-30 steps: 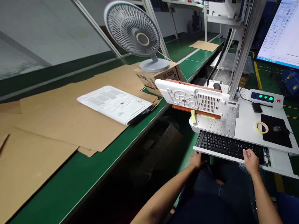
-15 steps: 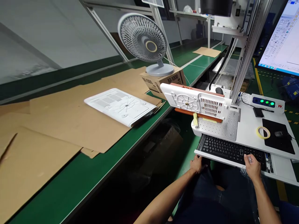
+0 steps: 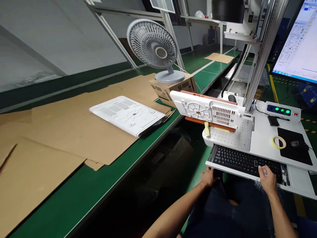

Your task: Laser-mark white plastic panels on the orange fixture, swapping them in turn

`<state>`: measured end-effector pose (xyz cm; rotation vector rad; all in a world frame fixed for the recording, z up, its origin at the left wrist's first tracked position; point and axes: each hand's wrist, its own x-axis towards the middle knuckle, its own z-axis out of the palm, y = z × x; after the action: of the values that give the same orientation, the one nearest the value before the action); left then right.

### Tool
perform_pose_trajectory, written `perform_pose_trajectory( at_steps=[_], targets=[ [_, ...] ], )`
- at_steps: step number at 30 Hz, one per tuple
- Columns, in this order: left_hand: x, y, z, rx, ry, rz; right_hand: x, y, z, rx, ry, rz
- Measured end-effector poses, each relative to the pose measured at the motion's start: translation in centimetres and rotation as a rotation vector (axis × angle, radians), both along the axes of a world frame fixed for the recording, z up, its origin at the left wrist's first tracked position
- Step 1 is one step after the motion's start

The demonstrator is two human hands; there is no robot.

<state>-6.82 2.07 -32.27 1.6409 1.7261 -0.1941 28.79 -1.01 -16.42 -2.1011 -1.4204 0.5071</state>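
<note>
My left hand [image 3: 209, 177] rests on my knee, right below the front left corner of the pull-out keyboard tray [image 3: 294, 180], fingers loosely curled with nothing in them. My right hand [image 3: 267, 180] lies on the right part of the black keyboard [image 3: 244, 161], fingers bent down onto the keys. Above the keyboard, a white plastic panel [image 3: 206, 108] with a round grille and vents sits on an orange fixture on the perforated plate [image 3: 234, 136]. A second white panel [image 3: 128, 114] lies on cardboard on the green conveyor.
A grey desk fan [image 3: 156, 49] stands on a cardboard box [image 3: 173, 87]. Brown cardboard sheets [image 3: 61, 132] cover the green belt. On the white desk are a tape roll [image 3: 278, 142], a mouse [image 3: 296, 143] on a black pad, and a button box [image 3: 282, 109]. A monitor [image 3: 297, 43] hangs at the right.
The view has tilted up slightly and shifted. Both hands stay where they were, the left by the tray corner and the right on the keyboard.
</note>
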Motion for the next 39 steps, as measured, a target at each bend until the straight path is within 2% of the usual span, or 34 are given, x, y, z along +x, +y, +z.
perform_pose_trajectory(
  at_steps=[12,18,23,25,30,32,35,39],
  targets=[
    [0.1,-0.1,0.5,0.006,0.008,0.004,0.2,0.0,-0.5,-0.033,0.003,-0.015],
    [0.0,-0.1,0.7,0.003,0.017,0.013,0.2,0.1,-0.8,0.028,0.0,0.021],
    [0.0,-1.0,1.0,-0.027,0.063,-0.059,-0.3,-0.5,-1.2,0.102,0.008,0.048],
    [-0.4,-1.4,0.3,-0.023,0.074,-0.091,-0.4,-0.7,-1.6,0.115,0.003,0.035],
    [-1.7,-1.5,-3.2,0.046,0.026,-0.06,-0.6,-0.9,-2.5,0.145,-0.012,0.013],
    [-2.0,-1.6,-4.1,0.069,0.028,-0.049,-0.8,-1.2,-2.6,0.153,-0.012,0.008],
    [-2.1,-1.8,-4.4,0.085,0.032,-0.045,-0.9,-1.4,-2.6,0.159,-0.004,0.008],
    [-2.0,-1.6,-3.7,0.064,0.03,-0.06,-0.8,-1.4,-2.5,0.155,0.004,0.011]
  ],
)
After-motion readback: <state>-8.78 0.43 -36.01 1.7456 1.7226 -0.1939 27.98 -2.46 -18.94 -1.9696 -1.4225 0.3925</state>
